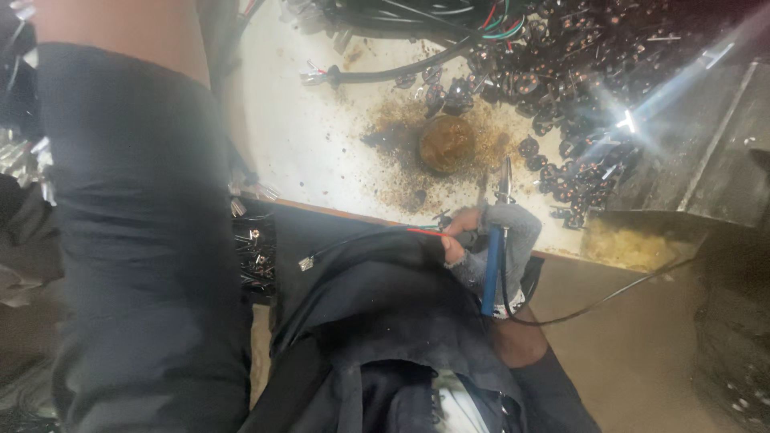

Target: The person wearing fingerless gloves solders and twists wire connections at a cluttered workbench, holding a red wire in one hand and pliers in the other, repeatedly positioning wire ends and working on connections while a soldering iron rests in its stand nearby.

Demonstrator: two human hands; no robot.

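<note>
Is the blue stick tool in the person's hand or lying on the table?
In the hand. The gloved right hand wraps around the blue-handled tool, its metal tip pointing toward the white table.

Dim, hazy view. Bright light streaks flare from the upper right, washing glare across the pale tabletop (321, 136). Foreground dark sleeve (136, 240) is blurred; edges fall into deep shadow.

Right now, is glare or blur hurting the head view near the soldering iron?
Head view: glare streaks wash out the parts pile at upper right; the sleeve at left is a blurred mass; the blue-handled iron reads fairly clearly.
</note>
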